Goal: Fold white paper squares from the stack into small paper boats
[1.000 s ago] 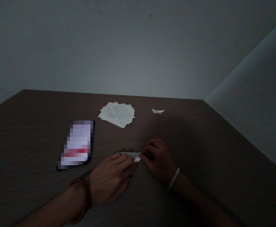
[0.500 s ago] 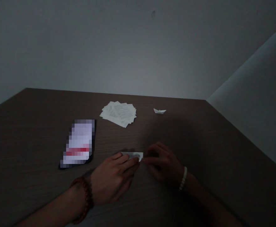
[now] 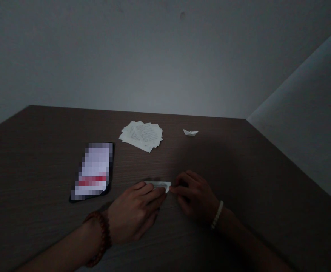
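A small white piece of folded paper (image 3: 167, 184) lies on the table in front of me, its near part covered by fingers. My left hand (image 3: 138, 211), a brown beaded bracelet at its wrist, holds the paper down with fingers close together. At the paper's right corner, my right hand (image 3: 195, 194) is closed in a pinch, thumb and forefinger tips touching the edge. Its other fingers are curled, and a pale beaded bracelet (image 3: 217, 215) circles that wrist. How much of the corner sits between the right fingertips is hard to see in the dim light.
A pile of printed paper sheets (image 3: 142, 136) lies farther back on the brown wooden table (image 3: 54, 128). Right of it stands a small folded paper boat (image 3: 190, 133). A phone (image 3: 94, 170) with a blurred lit screen lies at the left. Grey walls (image 3: 154, 56) rise behind the table.
The view has shifted very slightly. Both hands stay at the paper, with the right fingertips still at its right corner.
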`<move>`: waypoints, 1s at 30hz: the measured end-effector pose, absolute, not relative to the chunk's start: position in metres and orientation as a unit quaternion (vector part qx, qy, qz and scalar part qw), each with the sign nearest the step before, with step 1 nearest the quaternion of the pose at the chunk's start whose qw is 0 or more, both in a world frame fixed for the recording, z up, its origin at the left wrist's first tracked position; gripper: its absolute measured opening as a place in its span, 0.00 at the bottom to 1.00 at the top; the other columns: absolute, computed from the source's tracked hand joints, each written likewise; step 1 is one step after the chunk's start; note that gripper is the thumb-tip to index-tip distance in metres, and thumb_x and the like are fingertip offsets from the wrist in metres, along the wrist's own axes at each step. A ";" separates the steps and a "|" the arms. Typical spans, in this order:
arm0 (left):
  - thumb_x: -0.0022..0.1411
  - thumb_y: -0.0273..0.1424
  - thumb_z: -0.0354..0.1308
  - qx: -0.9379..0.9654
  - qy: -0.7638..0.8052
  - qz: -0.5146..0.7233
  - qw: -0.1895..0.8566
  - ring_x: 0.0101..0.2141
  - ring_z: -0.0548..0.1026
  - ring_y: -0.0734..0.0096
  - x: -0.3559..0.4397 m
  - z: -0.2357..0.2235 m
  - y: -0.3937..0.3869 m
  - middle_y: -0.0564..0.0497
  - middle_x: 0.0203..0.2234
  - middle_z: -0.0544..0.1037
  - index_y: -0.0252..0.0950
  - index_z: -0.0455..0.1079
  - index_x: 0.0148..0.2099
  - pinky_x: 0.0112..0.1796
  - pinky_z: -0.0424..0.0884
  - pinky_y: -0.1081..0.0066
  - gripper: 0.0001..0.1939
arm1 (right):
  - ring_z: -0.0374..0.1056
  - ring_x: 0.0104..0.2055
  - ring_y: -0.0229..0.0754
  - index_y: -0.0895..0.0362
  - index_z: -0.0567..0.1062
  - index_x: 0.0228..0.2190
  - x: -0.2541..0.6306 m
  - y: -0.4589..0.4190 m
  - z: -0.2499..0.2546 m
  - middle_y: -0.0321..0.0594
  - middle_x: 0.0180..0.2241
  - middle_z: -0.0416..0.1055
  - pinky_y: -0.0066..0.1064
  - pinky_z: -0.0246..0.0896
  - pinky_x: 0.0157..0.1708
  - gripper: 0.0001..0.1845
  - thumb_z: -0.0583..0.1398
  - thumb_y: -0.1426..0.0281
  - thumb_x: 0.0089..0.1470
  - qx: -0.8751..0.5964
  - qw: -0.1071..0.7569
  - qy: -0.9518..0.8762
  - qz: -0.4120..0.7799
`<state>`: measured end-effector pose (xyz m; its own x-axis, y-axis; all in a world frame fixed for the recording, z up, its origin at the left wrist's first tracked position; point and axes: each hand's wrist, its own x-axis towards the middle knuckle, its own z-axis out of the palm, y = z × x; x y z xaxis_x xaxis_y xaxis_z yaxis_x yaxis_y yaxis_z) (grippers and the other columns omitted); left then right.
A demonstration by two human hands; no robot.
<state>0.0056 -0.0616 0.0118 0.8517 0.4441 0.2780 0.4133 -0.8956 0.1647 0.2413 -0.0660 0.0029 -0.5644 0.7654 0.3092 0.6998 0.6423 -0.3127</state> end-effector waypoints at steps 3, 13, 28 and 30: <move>0.63 0.27 0.47 0.961 0.223 0.159 0.043 0.41 0.71 0.60 0.006 0.010 -0.062 0.45 0.48 0.74 0.32 0.68 0.54 0.44 0.66 0.59 0.18 | 0.59 0.40 0.45 0.53 0.76 0.39 0.239 -0.067 0.007 0.41 0.37 0.68 0.39 0.58 0.40 0.15 0.58 0.77 0.49 -0.415 0.190 -0.887 0.065; 0.63 0.26 0.47 0.950 0.217 0.201 0.099 0.37 0.73 0.62 -0.002 0.010 -0.058 0.44 0.41 0.77 0.32 0.70 0.48 0.38 0.73 0.63 0.14 | 0.61 0.39 0.45 0.55 0.76 0.33 0.232 -0.065 0.010 0.41 0.35 0.69 0.37 0.59 0.38 0.06 0.60 0.73 0.52 -0.435 0.197 -0.876 0.071; 0.65 0.23 0.50 0.889 0.313 0.295 0.157 0.43 0.70 0.63 -0.002 -0.001 -0.048 0.44 0.42 0.74 0.34 0.70 0.48 0.42 0.72 0.61 0.12 | 0.63 0.43 0.47 0.54 0.74 0.46 0.235 -0.059 0.000 0.45 0.42 0.68 0.42 0.63 0.44 0.17 0.63 0.69 0.53 -0.481 0.245 -0.837 0.093; 0.65 0.25 0.52 0.884 0.338 0.282 0.157 0.44 0.69 0.62 -0.002 -0.001 -0.047 0.44 0.43 0.73 0.35 0.69 0.50 0.44 0.71 0.59 0.12 | 0.63 0.44 0.47 0.54 0.75 0.45 0.235 -0.059 0.000 0.45 0.43 0.68 0.42 0.63 0.46 0.16 0.63 0.70 0.54 -0.474 0.241 -0.841 0.096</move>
